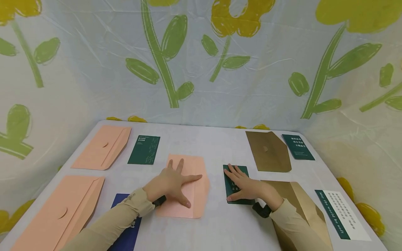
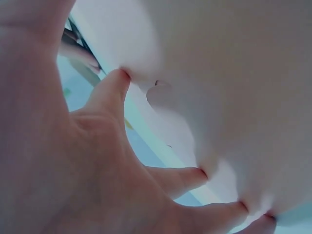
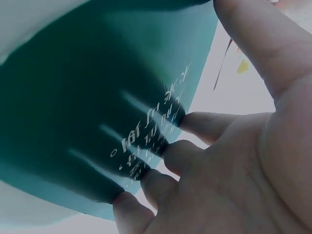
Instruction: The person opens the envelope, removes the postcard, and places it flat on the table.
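Note:
A pink envelope (image 1: 196,167) lies in the middle of the white table. My left hand (image 1: 174,181) rests on it with fingers spread wide. In the left wrist view the fingertips touch the envelope (image 2: 243,112), and its small rounded closure shows near the thumb. To the right, a dark green card (image 1: 230,188) with white printed characters lies flat. My right hand (image 1: 248,186) rests over it, fingers extended. The right wrist view has the fingertips touching the card (image 3: 87,107) near its lettering.
Two pink envelopes, the far one (image 1: 97,146) and near one (image 1: 53,212), lie left. A green card (image 1: 144,150) and blue card (image 1: 125,240) lie inward. Right are brown envelopes, far (image 1: 270,153) and near (image 1: 307,205), a green card (image 1: 298,146) and a white-and-green card (image 1: 345,212).

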Tool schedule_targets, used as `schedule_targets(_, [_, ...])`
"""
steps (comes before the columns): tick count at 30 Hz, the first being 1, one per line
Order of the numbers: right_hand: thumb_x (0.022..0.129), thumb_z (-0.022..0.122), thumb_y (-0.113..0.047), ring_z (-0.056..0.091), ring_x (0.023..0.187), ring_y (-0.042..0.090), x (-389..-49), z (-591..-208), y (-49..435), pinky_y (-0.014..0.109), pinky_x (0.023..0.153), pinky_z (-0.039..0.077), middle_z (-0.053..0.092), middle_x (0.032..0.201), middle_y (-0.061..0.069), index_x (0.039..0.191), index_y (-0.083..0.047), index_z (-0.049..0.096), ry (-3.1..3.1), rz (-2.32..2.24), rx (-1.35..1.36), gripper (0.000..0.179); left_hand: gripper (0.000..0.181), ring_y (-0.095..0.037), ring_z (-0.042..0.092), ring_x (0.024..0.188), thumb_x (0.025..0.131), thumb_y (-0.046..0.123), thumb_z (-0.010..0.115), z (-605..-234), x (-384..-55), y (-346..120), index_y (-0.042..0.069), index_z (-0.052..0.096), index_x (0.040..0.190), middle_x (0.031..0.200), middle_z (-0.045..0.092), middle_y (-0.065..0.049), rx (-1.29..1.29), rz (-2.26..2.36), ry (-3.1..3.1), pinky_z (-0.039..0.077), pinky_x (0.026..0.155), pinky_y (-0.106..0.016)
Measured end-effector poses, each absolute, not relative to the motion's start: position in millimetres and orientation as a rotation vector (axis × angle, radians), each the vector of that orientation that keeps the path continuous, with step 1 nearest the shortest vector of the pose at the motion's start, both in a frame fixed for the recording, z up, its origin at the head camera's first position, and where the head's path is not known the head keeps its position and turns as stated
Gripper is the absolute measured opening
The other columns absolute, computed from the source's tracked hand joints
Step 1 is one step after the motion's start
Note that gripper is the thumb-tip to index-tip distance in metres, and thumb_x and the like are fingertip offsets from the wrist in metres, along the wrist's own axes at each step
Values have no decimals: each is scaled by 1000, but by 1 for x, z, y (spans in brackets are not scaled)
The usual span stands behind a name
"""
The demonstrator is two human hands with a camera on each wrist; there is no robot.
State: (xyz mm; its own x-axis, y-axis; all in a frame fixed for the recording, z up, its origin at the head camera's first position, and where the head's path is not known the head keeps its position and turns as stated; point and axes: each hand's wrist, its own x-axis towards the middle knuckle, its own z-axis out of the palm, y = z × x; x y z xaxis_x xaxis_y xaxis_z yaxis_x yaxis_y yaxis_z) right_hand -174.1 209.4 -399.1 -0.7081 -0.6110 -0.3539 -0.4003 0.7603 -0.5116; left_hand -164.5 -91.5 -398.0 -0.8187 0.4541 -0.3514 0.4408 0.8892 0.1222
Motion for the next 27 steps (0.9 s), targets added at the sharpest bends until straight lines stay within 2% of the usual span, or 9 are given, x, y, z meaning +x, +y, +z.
schedule_targets(8, [92,71,-40,-11,148,45,-198,-398,204,70,111,10,-9,163,23,158,0,8,2417,-499,-741,100,98,-63,6,140,66,71,79,-397,-189,-92,48,35,151,162,6,-28,608,116,2663,37,102,-63])
schedule_targets(14, [93,69,-42,-14,148,43,-216,-395,196,69,112,6,-12,163,22,158,-1,5,2398,-458,-734,100,97,-61,3,141,68,69,78,-393,-204,-91,49,32,152,162,3,-26,565,127,2651,34,103,-63])
schedule_targets(20, [93,70,-38,-14,149,40,-232,-395,191,70,111,8,-13,163,20,159,-4,6,2389,-468,-683,98,96,-59,-1,143,70,68,78,-394,-216,-90,53,30,151,163,-1,-23,546,137,2634,34,104,-64])
schedule_targets(27, [91,72,-37,-10,150,38,-249,-396,184,68,113,10,-12,165,15,160,-9,9,2398,-499,-630,98,95,-57,-6,143,70,64,80,-396,-229,-92,52,32,151,163,-3,-23,531,242,2634,22,109,-69])
